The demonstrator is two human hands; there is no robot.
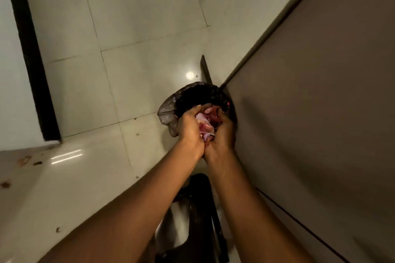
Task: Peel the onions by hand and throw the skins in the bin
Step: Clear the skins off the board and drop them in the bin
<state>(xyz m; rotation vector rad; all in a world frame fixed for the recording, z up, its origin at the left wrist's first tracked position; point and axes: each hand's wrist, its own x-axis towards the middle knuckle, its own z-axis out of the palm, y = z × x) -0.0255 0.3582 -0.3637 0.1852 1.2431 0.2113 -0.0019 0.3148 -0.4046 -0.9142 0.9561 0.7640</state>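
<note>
Two bare arms (pixel 149 198), stretched out from the bottom and meeting in the middle. Left hand (pixel 189 128) and right hand (pixel 222 134) pressed side by side, touching at the heels, making one cup. Fingers on both curled up and in, holding a heap of pink and purple skins (pixel 205 121) in between. Not wide open, not squeezed tight: just closed enough to keep the heap in.

Right under the hands and a little ahead: bin (pixel 192 96), round, lined with a black bag (pixel 166 111), mouth facing up. Stands on the pale tiled floor (pixel 128 70), close against the brown wall (pixel 320 92) on the right. From above, looks like the heap is held over the near part of the mouth, not off to one side. About as near for one hand as for the other: left over the bag's floppy edge, right on the wall side.

No onions to see. Seems to be the last step, the throwing away. Most likely next: pull both hands apart and let the heap fall straight down. Better from low down, to stop light bits floating off to the floor.

Also some small brown scraps (pixel 25 159) far to the left on the floor; cannot tell what. Something dark below the arms; cannot tell that either.
</note>
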